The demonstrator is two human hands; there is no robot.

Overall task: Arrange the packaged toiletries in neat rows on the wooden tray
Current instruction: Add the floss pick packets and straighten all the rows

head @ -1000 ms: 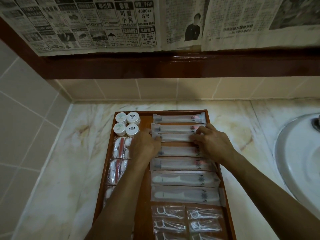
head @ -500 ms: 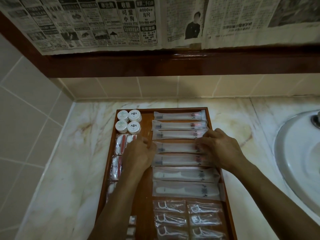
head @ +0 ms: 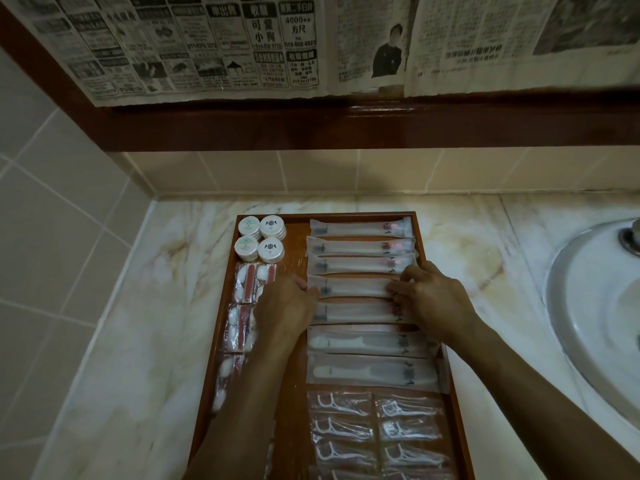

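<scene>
A wooden tray (head: 294,268) lies on the marble counter. Its right column holds rows of long toothbrush packets, two comb packets (head: 370,372) below them, and floss pick packets (head: 346,427) nearest me. Round white containers (head: 261,239) sit at its far left corner, with cotton swab packets (head: 242,306) below them. My left hand (head: 284,306) pinches the left end of the fourth toothbrush packet (head: 353,287). My right hand (head: 429,299) pinches its right end with curled fingers and covers that end of the fifth packet too.
A white sink (head: 595,306) curves in at the right edge of the counter. Tiled walls close the back and left. Above, newspaper (head: 242,46) covers a dark wood-framed panel. Bare marble (head: 138,341) lies left of the tray.
Both hands have moved toward me from the third toothbrush packet to the fourth. The third packet now lies straight in its row.
</scene>
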